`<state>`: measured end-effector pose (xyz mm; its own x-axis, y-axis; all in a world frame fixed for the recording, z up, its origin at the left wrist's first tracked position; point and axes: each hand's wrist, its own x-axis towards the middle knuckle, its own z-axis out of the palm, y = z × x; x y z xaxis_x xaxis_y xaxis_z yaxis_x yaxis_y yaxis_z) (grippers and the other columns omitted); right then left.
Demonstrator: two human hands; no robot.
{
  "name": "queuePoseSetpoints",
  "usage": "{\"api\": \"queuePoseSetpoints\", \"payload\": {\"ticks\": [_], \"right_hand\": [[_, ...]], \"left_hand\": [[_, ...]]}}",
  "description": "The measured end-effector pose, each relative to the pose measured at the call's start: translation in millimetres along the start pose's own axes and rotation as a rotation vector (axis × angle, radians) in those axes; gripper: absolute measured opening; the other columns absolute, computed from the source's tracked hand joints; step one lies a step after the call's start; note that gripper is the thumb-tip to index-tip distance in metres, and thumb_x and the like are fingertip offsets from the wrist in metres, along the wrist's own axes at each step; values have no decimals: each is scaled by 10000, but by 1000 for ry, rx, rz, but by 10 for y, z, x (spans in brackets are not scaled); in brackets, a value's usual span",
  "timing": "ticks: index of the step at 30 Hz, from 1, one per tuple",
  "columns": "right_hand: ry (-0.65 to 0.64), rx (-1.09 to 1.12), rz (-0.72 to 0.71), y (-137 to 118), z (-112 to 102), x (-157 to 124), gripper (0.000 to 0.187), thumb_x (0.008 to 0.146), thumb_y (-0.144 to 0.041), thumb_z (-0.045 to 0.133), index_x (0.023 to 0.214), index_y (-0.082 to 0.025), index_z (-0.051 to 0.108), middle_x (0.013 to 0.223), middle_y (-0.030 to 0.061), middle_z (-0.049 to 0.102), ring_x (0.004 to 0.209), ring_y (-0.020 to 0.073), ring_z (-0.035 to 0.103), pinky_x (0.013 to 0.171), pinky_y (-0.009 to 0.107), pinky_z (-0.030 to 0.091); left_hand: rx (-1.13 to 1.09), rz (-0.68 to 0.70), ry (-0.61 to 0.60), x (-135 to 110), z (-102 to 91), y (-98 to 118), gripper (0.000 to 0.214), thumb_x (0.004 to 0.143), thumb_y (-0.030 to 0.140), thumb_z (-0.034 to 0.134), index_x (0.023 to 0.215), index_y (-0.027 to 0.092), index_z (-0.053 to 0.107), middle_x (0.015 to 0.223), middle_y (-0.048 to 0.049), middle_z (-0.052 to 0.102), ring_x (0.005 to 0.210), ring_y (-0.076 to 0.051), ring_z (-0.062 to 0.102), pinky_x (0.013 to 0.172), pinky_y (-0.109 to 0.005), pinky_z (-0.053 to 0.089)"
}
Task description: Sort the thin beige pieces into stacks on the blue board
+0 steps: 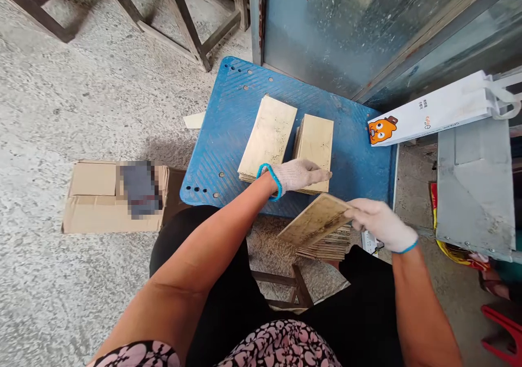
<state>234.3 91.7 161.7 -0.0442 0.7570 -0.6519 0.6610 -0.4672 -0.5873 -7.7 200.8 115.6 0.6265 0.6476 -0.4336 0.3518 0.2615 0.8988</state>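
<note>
Two stacks of thin pale wooden sheets lie side by side on a blue plastic board (pixel 228 138): a left stack (pixel 269 136) and a right stack (pixel 316 144). My left hand (pixel 296 175), in a white glove, rests with its fingers stretched flat on the near end of the right stack. My right hand (pixel 381 223), also gloved, pinches the right end of a single stained sheet (pixel 316 220) and holds it tilted above another pile of sheets (pixel 326 244) that sits by my right knee.
A flattened cardboard box (pixel 106 196) lies on the concrete floor to the left. A white paper bag with an orange cartoon (pixel 432 111) leans over the board's right edge. A grey metal piece (pixel 475 187) stands on the right. Wooden frames (pixel 183 19) stand behind.
</note>
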Motion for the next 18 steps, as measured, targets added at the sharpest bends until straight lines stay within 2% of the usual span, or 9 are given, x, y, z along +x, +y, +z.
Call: {"api": "queuePoseSetpoints", "payload": {"ticks": [4, 6, 8, 10, 13, 16, 18], "right_hand": [[237, 293, -64, -177, -470, -65, 262, 727, -431, 761, 698, -186, 674, 470, -47, 486, 414, 93, 406, 401, 236, 289], [353, 408, -112, -217, -605, 22, 250, 679, -394, 810, 682, -190, 664, 459, -48, 488, 387, 91, 392, 371, 237, 275], [441, 525, -158, -256, -648, 183, 237, 650, -356, 825, 687, -197, 654, 452, -53, 489, 367, 92, 388, 347, 233, 275], [500, 669, -232, -304, -583, 388, 248, 676, -372, 797, 670, -208, 610, 450, -64, 482, 365, 89, 395, 350, 223, 314], [565, 858, -334, -358, -298, 691, 277, 764, -459, 695, 709, -211, 585, 555, -53, 565, 451, 87, 497, 433, 204, 431], [643, 869, -301, -320, 73, 889, 303, 793, -485, 663, 925, -212, 656, 860, 2, 714, 730, 134, 660, 639, 254, 558], [706, 857, -275, -247, 258, 967, 383, 765, -468, 705, 1054, -220, 663, 1071, 24, 723, 937, 174, 677, 826, 324, 574]], "left_hand": [[-103, 13, -122, -75, 91, -3, 430, 695, 602, 709, 716, 174, 674, 638, -7, 627, 647, -152, 549, 587, -255, 410], [-157, 33, -109, -68, 182, -30, 431, 689, 604, 714, 702, 176, 668, 645, 1, 626, 633, -142, 531, 573, -251, 402], [-253, 40, -28, -24, 287, -68, 431, 715, 605, 694, 711, 174, 668, 672, -3, 641, 635, -143, 542, 570, -255, 415], [-403, 24, 80, 47, 382, -102, 437, 740, 608, 675, 745, 171, 678, 719, -22, 677, 669, -159, 588, 599, -270, 461], [-655, -28, 200, 167, 464, -117, 462, 733, 616, 694, 812, 160, 697, 786, -65, 725, 759, -201, 664, 710, -326, 539], [-846, -79, 315, 278, 485, -100, 469, 736, 608, 707, 871, 159, 698, 793, -95, 740, 845, -240, 699, 813, -379, 561], [-881, -106, 388, 344, 488, -86, 424, 777, 573, 685, 885, 163, 694, 791, -94, 742, 884, -249, 704, 844, -383, 561]]}}
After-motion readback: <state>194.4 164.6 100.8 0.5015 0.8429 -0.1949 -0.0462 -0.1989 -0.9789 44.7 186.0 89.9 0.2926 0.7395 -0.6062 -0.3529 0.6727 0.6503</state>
